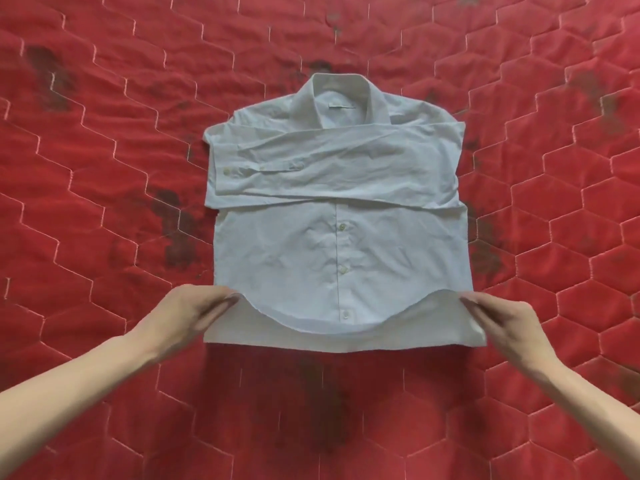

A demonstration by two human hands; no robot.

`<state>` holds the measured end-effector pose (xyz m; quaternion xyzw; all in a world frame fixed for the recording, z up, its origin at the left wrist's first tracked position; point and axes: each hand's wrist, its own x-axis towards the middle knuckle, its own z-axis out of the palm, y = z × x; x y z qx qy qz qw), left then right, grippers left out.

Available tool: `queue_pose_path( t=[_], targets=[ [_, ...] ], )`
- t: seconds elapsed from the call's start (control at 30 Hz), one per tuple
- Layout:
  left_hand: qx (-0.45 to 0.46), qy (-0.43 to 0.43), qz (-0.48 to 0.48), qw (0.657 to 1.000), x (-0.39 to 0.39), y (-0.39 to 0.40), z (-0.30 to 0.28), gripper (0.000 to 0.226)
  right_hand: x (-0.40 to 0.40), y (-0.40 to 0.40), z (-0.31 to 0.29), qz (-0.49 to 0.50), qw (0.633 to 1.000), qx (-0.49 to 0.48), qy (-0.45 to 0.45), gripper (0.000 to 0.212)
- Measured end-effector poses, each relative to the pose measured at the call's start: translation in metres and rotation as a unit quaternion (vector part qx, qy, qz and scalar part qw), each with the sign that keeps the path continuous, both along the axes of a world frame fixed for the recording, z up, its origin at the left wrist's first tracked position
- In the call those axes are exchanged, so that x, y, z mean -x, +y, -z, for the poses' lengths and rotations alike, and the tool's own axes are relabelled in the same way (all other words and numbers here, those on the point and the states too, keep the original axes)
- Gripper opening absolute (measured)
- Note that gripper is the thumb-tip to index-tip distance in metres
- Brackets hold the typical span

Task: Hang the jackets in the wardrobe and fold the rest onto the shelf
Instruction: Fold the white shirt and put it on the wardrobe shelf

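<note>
Left hand [188, 315] and right hand [507, 323] reach forward, fingers [221, 303] pinching shirt [339, 216] hem corners; shirt lies flat between them, sleeves folded across, on red quilted bedspread [104, 168].

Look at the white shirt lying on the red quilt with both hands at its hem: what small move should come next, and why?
Probably lift the hem and fold it up toward the collar. The shirt lies flat, both sleeves already crossed over the chest, and the left hand and right hand each pinch a bottom corner, so only the lengthwise fold seems left.
</note>
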<state>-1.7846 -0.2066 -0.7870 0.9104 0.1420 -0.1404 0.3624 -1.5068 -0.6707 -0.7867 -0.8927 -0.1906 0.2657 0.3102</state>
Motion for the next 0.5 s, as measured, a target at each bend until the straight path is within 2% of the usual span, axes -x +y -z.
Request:
queue_pose_path(
  t=[0.1, 0.23, 0.33, 0.4, 0.5],
  targets=[
    [0.024, -0.031, -0.114, 0.993, -0.024, 0.020, 0.010, 0.046, -0.031, 0.027, 0.010, 0.110, 0.991, -0.057, 0.044, 0.022],
    [0.031, -0.050, -0.221, 0.974, -0.051, 0.035, 0.020, 0.016, -0.069, 0.051, 0.022, 0.135, 0.986, -0.066, 0.069, 0.011],
    [0.075, -0.030, -0.282, 0.956, -0.064, 0.042, 0.031, 0.009, -0.090, 0.065, 0.025, 0.144, 0.983, -0.058, 0.094, 0.008],
    [0.107, -0.037, -0.326, 0.938, -0.069, 0.046, 0.036, 0.014, -0.102, 0.072, 0.026, 0.171, 0.976, -0.075, 0.112, 0.013],
    [0.090, -0.081, -0.344, 0.931, -0.070, 0.047, 0.034, 0.014, -0.112, 0.080, 0.020, 0.194, 0.971, -0.110, 0.091, 0.006]
  ],
)
